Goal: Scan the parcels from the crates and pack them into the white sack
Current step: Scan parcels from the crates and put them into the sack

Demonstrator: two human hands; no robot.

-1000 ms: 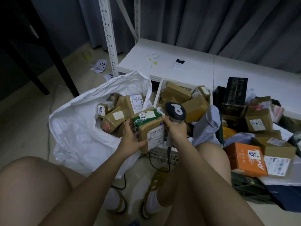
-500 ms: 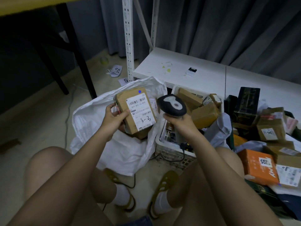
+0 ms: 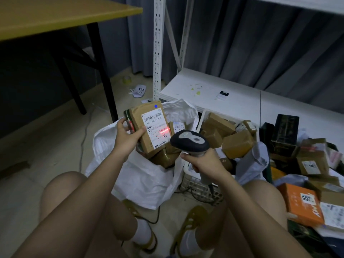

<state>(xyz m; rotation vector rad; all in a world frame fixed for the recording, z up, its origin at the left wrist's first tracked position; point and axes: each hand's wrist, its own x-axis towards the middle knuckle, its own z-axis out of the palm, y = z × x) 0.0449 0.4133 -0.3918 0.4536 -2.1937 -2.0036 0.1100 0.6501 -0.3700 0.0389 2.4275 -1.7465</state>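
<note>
The left hand [image 3: 126, 138] grips a brown parcel [image 3: 147, 127] above the white sack [image 3: 141, 179], label marked 3-3 under a red line. The right hand [image 3: 202, 162] wraps the scanner [image 3: 189, 142] handle. A white crate [image 3: 202, 183] of parcels sits beside, half hidden.

Showing two hands: left hand [image 3: 124, 136], right hand [image 3: 202, 161]. Showing one scanner [image 3: 189, 142], one white sack [image 3: 141, 179], one white crate [image 3: 202, 185], one orange box [image 3: 299, 205], one yellow table [image 3: 55, 17]. Showing many brown parcels, too heaped for counting.
</note>
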